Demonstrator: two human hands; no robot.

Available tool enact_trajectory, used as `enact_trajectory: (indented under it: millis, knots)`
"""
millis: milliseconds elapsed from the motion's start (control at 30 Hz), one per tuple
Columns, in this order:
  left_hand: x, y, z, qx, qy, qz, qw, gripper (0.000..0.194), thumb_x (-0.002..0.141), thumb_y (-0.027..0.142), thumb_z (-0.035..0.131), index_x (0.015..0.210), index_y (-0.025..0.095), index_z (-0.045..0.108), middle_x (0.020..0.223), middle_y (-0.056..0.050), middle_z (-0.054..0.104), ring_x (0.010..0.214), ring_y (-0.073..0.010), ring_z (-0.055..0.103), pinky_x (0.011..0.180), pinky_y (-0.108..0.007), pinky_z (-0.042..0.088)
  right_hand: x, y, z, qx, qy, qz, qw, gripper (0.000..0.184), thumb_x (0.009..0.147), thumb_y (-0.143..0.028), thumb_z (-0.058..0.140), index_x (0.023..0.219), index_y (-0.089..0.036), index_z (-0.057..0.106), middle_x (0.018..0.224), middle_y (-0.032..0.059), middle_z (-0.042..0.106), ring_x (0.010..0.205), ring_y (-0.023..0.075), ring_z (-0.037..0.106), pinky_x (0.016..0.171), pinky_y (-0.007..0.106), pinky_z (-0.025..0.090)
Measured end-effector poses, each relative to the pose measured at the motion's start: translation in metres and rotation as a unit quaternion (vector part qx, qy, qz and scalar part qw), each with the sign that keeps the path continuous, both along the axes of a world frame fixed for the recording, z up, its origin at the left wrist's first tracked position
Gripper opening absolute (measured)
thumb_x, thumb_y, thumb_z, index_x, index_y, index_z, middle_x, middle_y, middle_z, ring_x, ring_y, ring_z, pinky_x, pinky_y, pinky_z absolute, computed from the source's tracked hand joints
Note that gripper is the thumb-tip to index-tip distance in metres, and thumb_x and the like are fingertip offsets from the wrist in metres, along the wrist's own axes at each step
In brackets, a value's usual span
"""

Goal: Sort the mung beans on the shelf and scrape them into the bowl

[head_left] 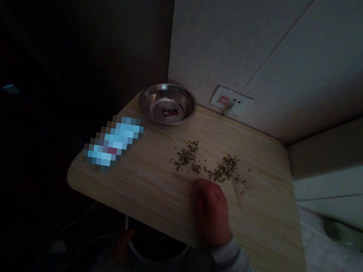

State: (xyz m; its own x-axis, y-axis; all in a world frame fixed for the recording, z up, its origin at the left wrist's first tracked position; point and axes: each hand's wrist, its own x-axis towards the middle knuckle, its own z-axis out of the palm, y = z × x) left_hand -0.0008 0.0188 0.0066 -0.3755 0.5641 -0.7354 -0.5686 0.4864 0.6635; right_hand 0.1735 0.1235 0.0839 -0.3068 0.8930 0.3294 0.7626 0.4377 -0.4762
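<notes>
Small greenish seeds (208, 164) lie scattered in two loose patches on a light wooden table (146, 185). My right hand (211, 212), in a pale sleeve, rests on the table just in front of the seeds. Its fingers are pressed together and curled down, and whatever is under them is hidden. My left hand (123, 244) is dim, below the table's near edge, and grips the rim of a dark bowl with a white rim (157, 247) held under that edge. An empty steel bowl (168, 103) stands at the table's far left corner.
A blurred-out bluish object (113, 142) lies on the table's left side. A wall socket with a plug (230, 101) sits on the white wall just behind the table. The left of the view is dark. A pale surface (325, 269) lies to the right.
</notes>
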Motion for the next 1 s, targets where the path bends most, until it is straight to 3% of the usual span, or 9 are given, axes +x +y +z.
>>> enact_trajectory:
  millis: [233, 433, 667, 733, 867, 1000]
  knots:
    - [0.0, 0.002, 0.01, 0.015, 0.04, -0.011, 0.999, 0.015, 0.046, 0.02, 0.062, 0.061, 0.021, 0.065, 0.065, -0.003, 0.067, 0.083, -0.0276, 0.059, 0.076, -0.037, 0.045, 0.003, -0.009, 0.002, 0.038, -0.001, 0.036, 0.999, 0.03, 0.071, -0.002, 0.037, 0.09, -0.017, 0.054, 0.085, 0.0063, 0.06, 0.08, 0.0171, 0.052, 0.07, 0.032, 0.045]
    - [0.005, 0.001, 0.005, 0.022, 0.039, 0.015, 0.999, 0.014, 0.048, 0.022, 0.06, 0.061, 0.02, 0.065, 0.065, -0.003, 0.067, 0.081, -0.0268, 0.06, 0.075, -0.038, 0.045, 0.008, -0.02, 0.002, 0.041, 0.012, 0.059, 0.997, 0.025, 0.073, -0.004, 0.038, 0.087, -0.017, 0.053, 0.084, 0.006, 0.061, 0.079, 0.0164, 0.053, 0.069, 0.031, 0.046]
    - [0.002, 0.001, 0.0, 0.042, 0.014, -0.007, 0.999, 0.014, 0.046, 0.023, 0.061, 0.06, 0.019, 0.064, 0.064, -0.002, 0.066, 0.083, -0.0271, 0.059, 0.076, -0.038, 0.045, 0.006, -0.019, 0.016, -0.054, 0.136, -0.108, 0.983, 0.014, 0.078, -0.019, 0.042, 0.091, -0.018, 0.048, 0.081, 0.0045, 0.06, 0.073, 0.0135, 0.057, 0.063, 0.026, 0.047]
    - [0.0, 0.0, -0.001, 0.031, 0.005, -0.02, 0.999, 0.009, 0.047, 0.024, 0.061, 0.054, 0.019, 0.063, 0.061, -0.003, 0.066, 0.077, -0.027, 0.06, 0.074, -0.039, 0.046, -0.002, -0.019, 0.023, -0.099, 0.152, -0.119, 0.976, 0.015, 0.078, -0.022, 0.043, 0.091, -0.018, 0.045, 0.076, 0.0034, 0.06, 0.068, 0.0127, 0.057, 0.059, 0.024, 0.046]
    - [-0.006, -0.002, -0.005, 0.026, 0.033, -0.051, 0.998, 0.004, 0.044, 0.023, 0.062, 0.043, 0.02, 0.058, 0.058, -0.003, 0.065, 0.072, -0.027, 0.06, 0.071, -0.039, 0.046, -0.032, -0.025, 0.025, -0.16, 0.068, -0.073, 0.982, 0.017, 0.077, -0.02, 0.041, 0.093, -0.016, 0.046, 0.062, 0.0011, 0.059, 0.057, 0.0135, 0.055, 0.053, 0.024, 0.041]
    - [-0.009, -0.003, -0.008, 0.045, 0.121, -0.084, 0.988, 0.006, 0.044, 0.02, 0.061, 0.039, 0.021, 0.057, 0.057, -0.004, 0.064, 0.075, -0.0277, 0.059, 0.075, -0.038, 0.044, -0.055, -0.032, 0.013, -0.104, -0.022, -0.057, 0.993, 0.02, 0.077, -0.021, 0.041, 0.094, -0.016, 0.048, 0.058, 0.0013, 0.059, 0.059, 0.0165, 0.054, 0.056, 0.027, 0.039]
